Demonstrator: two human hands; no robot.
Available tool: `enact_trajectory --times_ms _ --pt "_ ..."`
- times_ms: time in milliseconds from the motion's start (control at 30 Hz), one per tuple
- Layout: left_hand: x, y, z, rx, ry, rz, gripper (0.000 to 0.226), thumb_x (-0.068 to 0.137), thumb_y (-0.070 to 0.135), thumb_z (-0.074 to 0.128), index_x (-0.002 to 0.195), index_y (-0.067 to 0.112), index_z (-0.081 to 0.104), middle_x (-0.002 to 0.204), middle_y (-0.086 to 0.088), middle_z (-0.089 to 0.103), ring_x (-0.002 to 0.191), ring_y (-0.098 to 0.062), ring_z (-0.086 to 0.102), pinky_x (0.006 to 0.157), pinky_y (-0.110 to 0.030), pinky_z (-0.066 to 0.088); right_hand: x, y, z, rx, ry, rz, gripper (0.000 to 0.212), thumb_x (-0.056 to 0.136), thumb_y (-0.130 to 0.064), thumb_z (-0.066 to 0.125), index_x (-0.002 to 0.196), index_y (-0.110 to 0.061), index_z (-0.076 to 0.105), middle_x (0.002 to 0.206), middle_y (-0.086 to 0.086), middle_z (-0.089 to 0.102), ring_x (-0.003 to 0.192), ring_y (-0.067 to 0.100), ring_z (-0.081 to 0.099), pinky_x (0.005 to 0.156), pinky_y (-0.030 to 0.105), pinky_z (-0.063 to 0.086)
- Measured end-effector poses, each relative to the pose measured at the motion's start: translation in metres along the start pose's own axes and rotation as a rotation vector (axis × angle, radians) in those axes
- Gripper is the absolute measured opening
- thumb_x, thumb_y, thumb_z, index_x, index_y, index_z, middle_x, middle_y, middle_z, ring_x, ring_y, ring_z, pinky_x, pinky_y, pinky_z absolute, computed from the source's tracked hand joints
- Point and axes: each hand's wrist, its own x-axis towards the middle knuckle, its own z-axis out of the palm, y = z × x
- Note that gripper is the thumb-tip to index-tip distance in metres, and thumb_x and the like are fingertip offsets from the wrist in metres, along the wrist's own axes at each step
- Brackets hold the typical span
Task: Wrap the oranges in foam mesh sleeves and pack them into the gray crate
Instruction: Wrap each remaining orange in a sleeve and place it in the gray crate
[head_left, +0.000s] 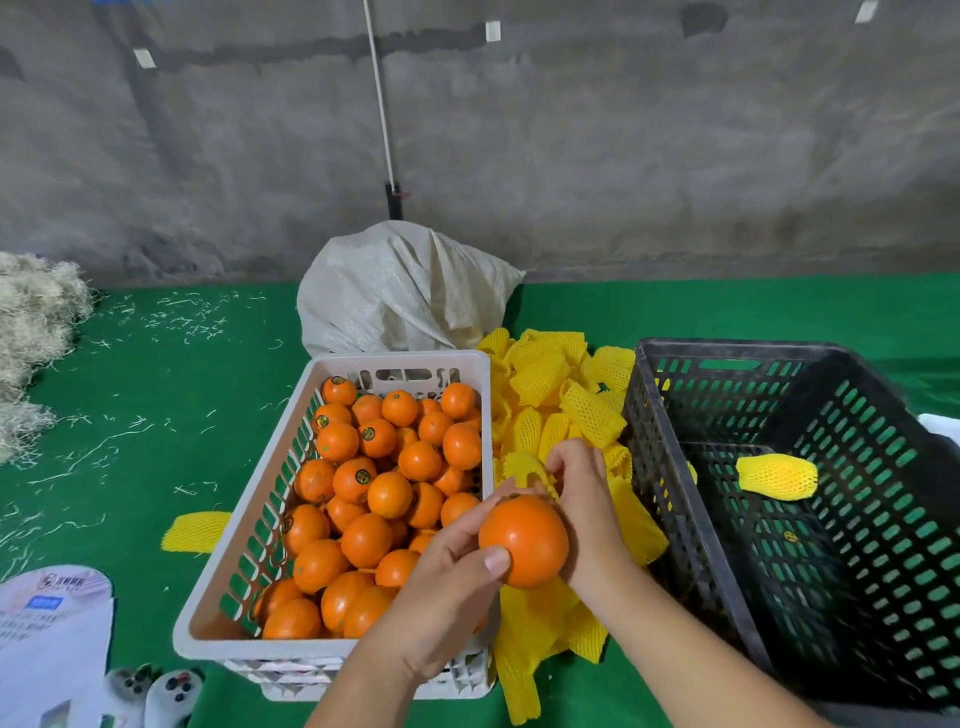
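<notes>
Nearest the camera, the two forearms rise from the 6 o'clock edge and meet just below the middle of the view. The left hand (441, 587) grips a bare orange (523, 540), its thumb pressed across the fruit's near face and its fingers curled behind it. The right hand (582, 499), at 3 o'clock of that orange and touching it, pinches the edge of a yellow foam mesh sleeve (524, 465) between thumb and fingertips; the sleeve stands just above the fruit, at its 12 o'clock, and is not yet over it. At 9 o'clock of the hands a white crate (332, 364) is heaped with unwrapped oranges (363, 483), several bearing small dark stickers. Between the two crates, from 12 o'clock of the hands down to 6 o'clock, lies a loose pile of yellow sleeves (556, 395); one more flattened sleeve (196, 530) lies on the green mat (156, 467) at 9 o'clock of the white crate. The gray crate (727, 348) sits at 3 o'clock of the hands, and a single wrapped orange (777, 476) lies on its floor near the far end. Behind the white crate, at 12 o'clock, a white woven sack (395, 291) slumps against the gray wall. A mound of pale shredded fibre (31, 343) fills the 9 o'clock edge of the view.
</notes>
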Motion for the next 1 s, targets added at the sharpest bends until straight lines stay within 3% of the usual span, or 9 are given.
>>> enact_trajectory --times_ms 67,133,233,367,500,667,800,900,1000 --pt "0.001 0.0 -0.004 -0.006 -0.004 0.013 0.087 0.073 0.052 0.093 0.143 0.011 0.064 0.148 -0.02 0.059 0.136 -0.036 0.058 0.104 -0.04 0.052 0.003 0.001 0.003 0.023 0.021 0.017 0.029 0.056 -0.051 0.056 0.075 -0.03 0.055 0.097 -0.005 0.051 0.091 0.017 0.053 0.082 0.037 0.046" --pt "0.004 -0.001 -0.006 0.013 0.002 0.025 0.079 0.078 0.052 0.09 0.141 0.01 0.066 0.144 -0.023 0.062 0.133 -0.036 0.06 0.105 -0.042 0.052 0.001 0.001 -0.001 0.095 -0.076 0.011 0.013 0.073 -0.033 0.067 0.084 -0.033 0.062 0.1 -0.01 0.058 0.092 0.007 0.056 0.085 0.034 0.05" --pt "0.01 -0.004 -0.01 0.119 0.088 0.037 0.073 0.078 0.056 0.088 0.136 0.015 0.071 0.138 -0.018 0.068 0.129 -0.034 0.064 0.104 -0.041 0.053 0.009 0.01 -0.011 0.134 -0.068 0.098 0.026 0.095 -0.007 0.068 0.093 -0.033 0.069 0.098 -0.015 0.07 0.095 0.001 0.064 0.087 0.026 0.053" --pt "0.015 -0.01 -0.011 0.25 0.271 0.09 0.067 0.063 0.066 0.092 0.121 0.04 0.074 0.124 -0.004 0.076 0.111 -0.019 0.074 0.085 -0.027 0.059 0.008 0.008 -0.018 0.217 -0.077 0.104 0.019 0.094 -0.011 0.072 0.097 -0.029 0.075 0.089 -0.017 0.075 0.086 0.003 0.069 0.077 0.02 0.053" --pt "0.019 -0.016 -0.003 0.31 0.439 0.203 0.065 0.065 0.055 0.088 0.116 0.051 0.048 0.12 -0.005 0.058 0.084 -0.004 0.066 0.075 -0.026 0.057 0.002 0.004 -0.018 0.173 -0.005 0.037 0.015 0.098 -0.013 0.067 0.1 -0.027 0.072 0.079 -0.019 0.07 0.07 0.0 0.061 0.062 0.013 0.042" --pt "0.022 -0.011 0.003 0.507 0.568 0.267 0.087 0.069 0.068 0.075 0.147 0.049 0.042 0.14 0.02 0.049 0.128 0.012 0.047 0.105 -0.024 0.044 -0.01 -0.007 -0.016 -0.011 -0.023 -0.196 0.014 0.102 -0.019 0.062 0.11 -0.025 0.071 0.093 -0.025 0.064 0.088 -0.003 0.06 0.072 0.01 0.043" --pt "0.023 -0.006 0.015 0.436 0.62 0.232 0.068 0.069 0.067 0.073 0.129 0.038 0.055 0.13 0.001 0.06 0.121 -0.013 0.06 0.1 -0.038 0.053 -0.017 -0.012 -0.009 -0.06 0.02 -0.344 0.019 0.102 -0.018 0.061 0.117 -0.021 0.071 0.109 -0.014 0.06 0.103 0.002 0.058 0.085 0.013 0.046" --pt "0.02 -0.003 0.022 0.136 0.565 0.133 0.047 0.088 0.04 0.077 0.128 0.028 0.054 0.125 -0.015 0.068 0.114 -0.032 0.069 0.1 -0.055 0.057 -0.015 -0.004 -0.009 -0.066 -0.03 -0.349 0.033 0.099 -0.018 0.065 0.132 -0.022 0.064 0.116 -0.015 0.052 0.105 -0.005 0.052 0.088 0.013 0.044" --pt "0.018 -0.002 0.022 -0.122 0.432 0.106 0.045 0.098 0.02 0.067 0.139 0.018 0.051 0.128 -0.022 0.068 0.116 -0.035 0.071 0.092 -0.047 0.063 -0.015 0.003 -0.008 -0.102 -0.059 -0.319 0.045 0.099 -0.028 0.066 0.142 -0.022 0.057 0.121 -0.015 0.048 0.102 -0.009 0.047 0.09 0.016 0.043"
